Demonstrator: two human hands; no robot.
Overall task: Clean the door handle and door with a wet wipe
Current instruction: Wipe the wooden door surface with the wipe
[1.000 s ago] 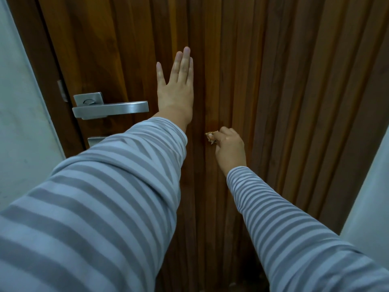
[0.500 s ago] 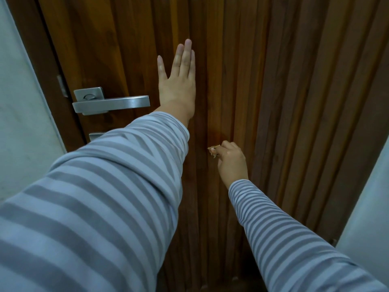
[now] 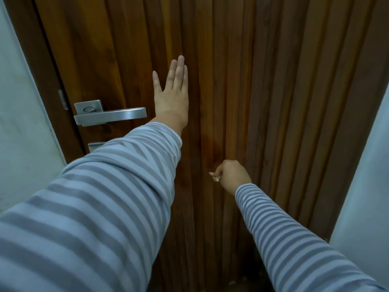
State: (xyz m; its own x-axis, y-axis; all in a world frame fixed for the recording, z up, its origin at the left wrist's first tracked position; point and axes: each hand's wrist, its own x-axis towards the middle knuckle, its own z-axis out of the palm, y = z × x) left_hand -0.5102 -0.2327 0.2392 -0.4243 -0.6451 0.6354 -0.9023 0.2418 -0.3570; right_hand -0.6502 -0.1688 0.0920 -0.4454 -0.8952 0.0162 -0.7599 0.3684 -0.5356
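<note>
the left hand (image 3: 171, 98) lies flat against the wooden door (image 3: 284, 102), palm to the wood, fingers straight and close together pointing up, holding nothing. it sits just right of the free end of the metal door handle (image 3: 110, 115), near it but not touching. the handle is a horizontal lever on a square plate near the door's left edge, with a second small metal plate (image 3: 95, 146) below it, partly hidden by the striped left sleeve (image 3: 101, 203).

the right hand (image 3: 233, 175) is lower down and toward the door's middle, curled into a closed fist against the ribbed boards. a small crumpled bit of the wet wipe (image 3: 214, 177) pokes out from the fist's left side, at the thumb and fingertips; most of it is hidden inside the grip. the wipe is well apart from the handle, below and to its right. a darker patch (image 3: 212, 150) shows on the wood just above the fist.
</note>
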